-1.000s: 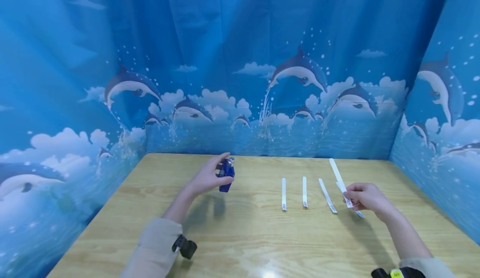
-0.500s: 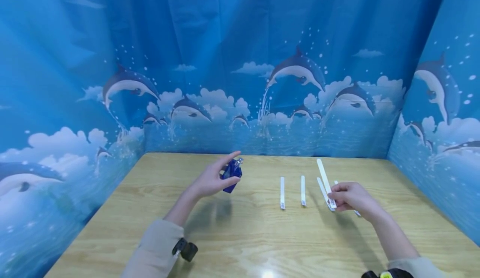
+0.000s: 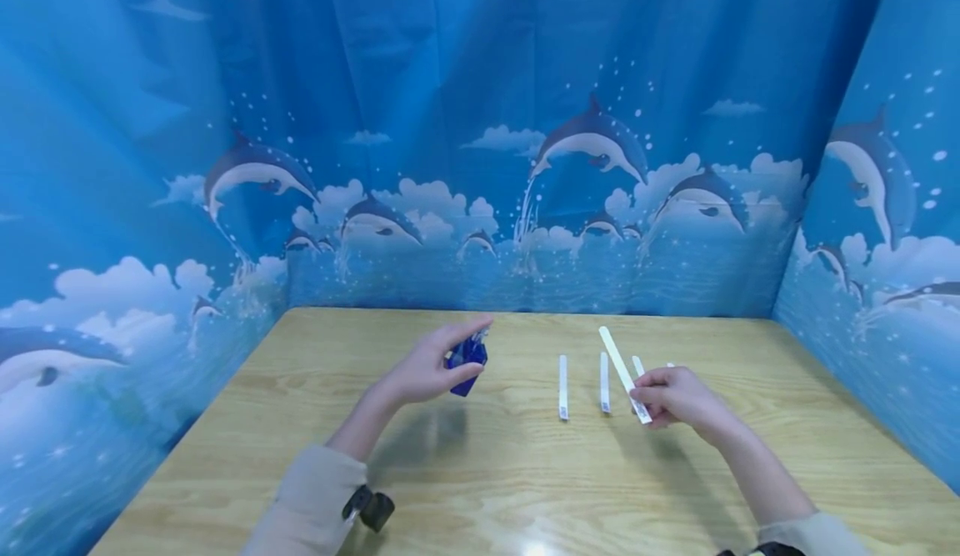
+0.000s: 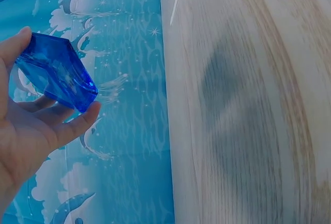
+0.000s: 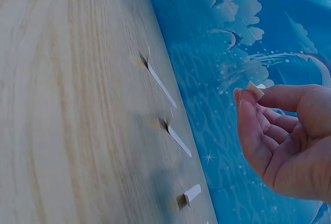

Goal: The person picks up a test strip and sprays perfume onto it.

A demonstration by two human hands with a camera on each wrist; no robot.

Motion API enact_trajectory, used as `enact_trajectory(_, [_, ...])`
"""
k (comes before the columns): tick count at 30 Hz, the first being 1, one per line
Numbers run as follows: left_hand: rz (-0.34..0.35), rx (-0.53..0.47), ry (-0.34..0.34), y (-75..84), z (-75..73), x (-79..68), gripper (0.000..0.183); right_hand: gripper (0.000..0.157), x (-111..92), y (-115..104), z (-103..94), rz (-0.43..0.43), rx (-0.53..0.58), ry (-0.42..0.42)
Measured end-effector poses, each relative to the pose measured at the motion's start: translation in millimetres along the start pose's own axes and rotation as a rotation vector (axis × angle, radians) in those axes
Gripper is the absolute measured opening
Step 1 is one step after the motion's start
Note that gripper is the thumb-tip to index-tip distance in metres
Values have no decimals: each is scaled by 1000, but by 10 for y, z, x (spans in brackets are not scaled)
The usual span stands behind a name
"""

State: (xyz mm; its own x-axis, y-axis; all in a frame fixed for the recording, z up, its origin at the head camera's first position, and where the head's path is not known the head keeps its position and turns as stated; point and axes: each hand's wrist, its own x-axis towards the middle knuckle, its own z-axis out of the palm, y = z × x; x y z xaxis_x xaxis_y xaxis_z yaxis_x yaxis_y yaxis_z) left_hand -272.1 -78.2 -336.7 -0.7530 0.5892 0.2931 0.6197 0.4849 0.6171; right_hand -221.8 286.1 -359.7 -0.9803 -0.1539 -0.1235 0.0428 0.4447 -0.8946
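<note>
A faceted blue glass perfume bottle with a silvery neck is held up over the table in my left hand. Thumb and fingers span its sides, as the left wrist view shows, with the bottle tilted. My right hand pinches a white paper test strip near its lower, printed end, between thumb and index finger. Its far end slants up and left. In the right wrist view only the end of this strip shows at the fingertips. Two strips lie left of the hand, and others are partly hidden behind it.
On the wooden table the leftmost strip and its neighbour lie lengthwise, their near ends bent up. A further strip shows just past the right hand. A blue dolphin-print curtain closes off the back and sides.
My right hand has carried its strip leftward, from over the rightmost strip to between the second and third. The left hand has shifted slightly right with the bottle.
</note>
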Motion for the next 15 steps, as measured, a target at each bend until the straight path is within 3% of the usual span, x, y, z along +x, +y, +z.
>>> enact_trajectory(15, [13,4,-27,-17,73,4,57,24,33,-60,252,-79,-2,-124])
